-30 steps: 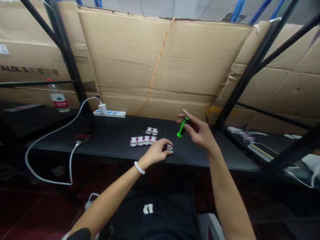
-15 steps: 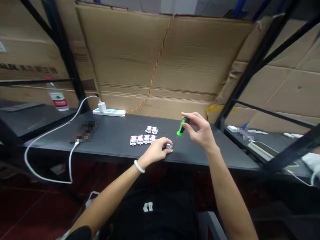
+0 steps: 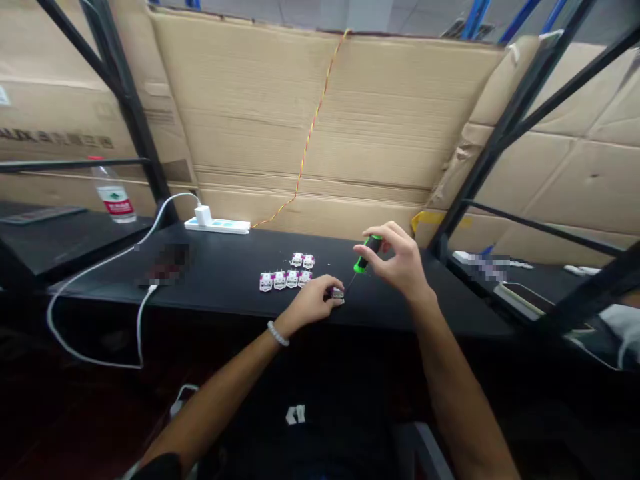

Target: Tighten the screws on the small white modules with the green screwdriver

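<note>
My left hand (image 3: 311, 305) rests on the black table (image 3: 230, 280) near its front edge, fingers pinched on a small white and magenta part (image 3: 338, 294). My right hand (image 3: 395, 259) holds a green-and-black screwdriver (image 3: 365, 254) by the top of its handle, fingers wrapped round it. The thin shaft slants down and to the left, its tip at the part under my left fingers. Just left of my hands lie several more white and magenta parts (image 3: 286, 277) in two short rows.
A white power strip (image 3: 217, 225) with a charger and a white cable (image 3: 105, 267) lies at the back left. A water bottle (image 3: 111, 195) stands on the left shelf. Black frame struts (image 3: 480, 167) rise at both sides, with cardboard (image 3: 325, 120) behind.
My right hand's fingers have closed round the screwdriver handle and turned on it. My left hand has stayed on the small part. The view has shifted slightly.
</note>
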`<state>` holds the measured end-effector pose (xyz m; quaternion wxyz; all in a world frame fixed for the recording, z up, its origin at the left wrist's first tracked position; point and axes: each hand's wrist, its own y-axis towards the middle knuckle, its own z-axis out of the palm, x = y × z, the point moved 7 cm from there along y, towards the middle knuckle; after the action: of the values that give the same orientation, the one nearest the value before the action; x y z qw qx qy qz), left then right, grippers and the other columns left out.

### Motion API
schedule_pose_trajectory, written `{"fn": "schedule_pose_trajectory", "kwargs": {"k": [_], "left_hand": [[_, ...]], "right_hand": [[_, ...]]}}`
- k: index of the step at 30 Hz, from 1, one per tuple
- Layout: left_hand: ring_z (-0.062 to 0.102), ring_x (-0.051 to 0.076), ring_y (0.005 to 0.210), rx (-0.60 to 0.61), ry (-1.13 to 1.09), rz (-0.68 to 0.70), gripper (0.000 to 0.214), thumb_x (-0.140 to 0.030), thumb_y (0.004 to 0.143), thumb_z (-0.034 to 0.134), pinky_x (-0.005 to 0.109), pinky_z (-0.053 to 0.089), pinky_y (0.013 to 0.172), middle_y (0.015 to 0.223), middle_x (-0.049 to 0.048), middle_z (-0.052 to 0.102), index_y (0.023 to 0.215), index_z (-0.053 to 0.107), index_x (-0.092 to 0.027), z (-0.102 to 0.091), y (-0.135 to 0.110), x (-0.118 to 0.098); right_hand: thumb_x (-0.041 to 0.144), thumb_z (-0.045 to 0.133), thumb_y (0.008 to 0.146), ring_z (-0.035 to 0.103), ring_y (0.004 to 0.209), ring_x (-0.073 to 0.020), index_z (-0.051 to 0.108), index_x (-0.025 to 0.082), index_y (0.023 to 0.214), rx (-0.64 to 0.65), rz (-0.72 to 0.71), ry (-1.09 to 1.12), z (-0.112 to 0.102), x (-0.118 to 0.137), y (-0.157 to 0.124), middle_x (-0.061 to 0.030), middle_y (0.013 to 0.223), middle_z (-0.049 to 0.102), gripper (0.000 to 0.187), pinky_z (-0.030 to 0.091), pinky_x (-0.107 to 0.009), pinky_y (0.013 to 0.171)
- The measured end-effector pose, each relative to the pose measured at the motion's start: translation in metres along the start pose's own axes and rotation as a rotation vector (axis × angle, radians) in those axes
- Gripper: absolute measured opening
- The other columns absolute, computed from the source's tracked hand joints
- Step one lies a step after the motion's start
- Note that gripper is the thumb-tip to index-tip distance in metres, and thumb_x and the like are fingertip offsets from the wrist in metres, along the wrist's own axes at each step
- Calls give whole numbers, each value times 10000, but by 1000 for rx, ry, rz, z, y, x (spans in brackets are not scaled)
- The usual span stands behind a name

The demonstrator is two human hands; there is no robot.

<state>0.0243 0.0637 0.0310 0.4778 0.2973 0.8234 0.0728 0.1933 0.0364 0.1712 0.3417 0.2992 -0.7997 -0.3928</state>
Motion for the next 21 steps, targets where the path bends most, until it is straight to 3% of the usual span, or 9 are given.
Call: {"fn": "schedule_pose_trajectory", "kwargs": {"k": [4,6,9,11,14,15,19,21], "left_hand": [[734,230,1045,5,1,1,230,-120,863,767,355,581,959,1139,64,783,1076,752,-205,1,0,1],[734,229,1039,2,-4,5,235,-118,861,767,357,583,960,1135,64,783,1078,752,-205,1,0,1],[730,229,1048,-3,-4,7,229,-112,857,769,357,582,966,1132,64,782,1066,754,-205,1,0,2],[730,228,1043,-1,0,1,227,-109,854,771,351,584,959,1126,62,782,1059,755,-205,1,0,2],[731,223,1029,2,1,-1,225,-117,855,770,347,587,951,1123,61,781,1061,755,-206,1,0,2],[731,222,1027,3,1,2,228,-115,852,770,348,587,953,1122,61,782,1061,755,-206,1,0,1],[727,227,1050,0,-4,9,231,-111,854,761,356,582,967,1144,66,783,1066,751,-201,1,0,1],[727,232,1055,2,-2,-2,235,-118,852,767,357,582,965,1150,69,782,1071,750,-201,0,0,1]], "right_hand": [[405,504,1103,735,1195,-265,638,283,1486,153,-6,174,8,2,-3,-107,1370,722,424,607,-453,1046],[430,579,1072,757,1067,-248,702,273,1394,112,15,184,6,1,-3,-94,1241,763,379,635,-426,963],[498,783,933,686,791,-209,806,243,1075,-13,13,26,-3,2,-2,-62,937,733,293,629,-363,745],[506,766,942,690,826,-220,805,237,1127,-10,-14,-10,-3,4,-2,-86,1004,733,329,627,-371,756],[457,564,1069,739,1074,-260,651,264,1475,111,-18,172,6,3,-5,-131,1320,723,458,636,-431,930],[447,533,1084,742,1086,-256,615,271,1516,132,-8,223,9,2,-6,-125,1335,725,473,635,-439,949],[512,721,977,673,779,-202,782,253,1237,-18,12,57,3,-1,-7,-60,959,726,372,631,-371,763],[531,722,971,667,792,-211,791,255,1224,-47,-4,-10,2,0,-8,-73,982,717,381,626,-372,761]]}}
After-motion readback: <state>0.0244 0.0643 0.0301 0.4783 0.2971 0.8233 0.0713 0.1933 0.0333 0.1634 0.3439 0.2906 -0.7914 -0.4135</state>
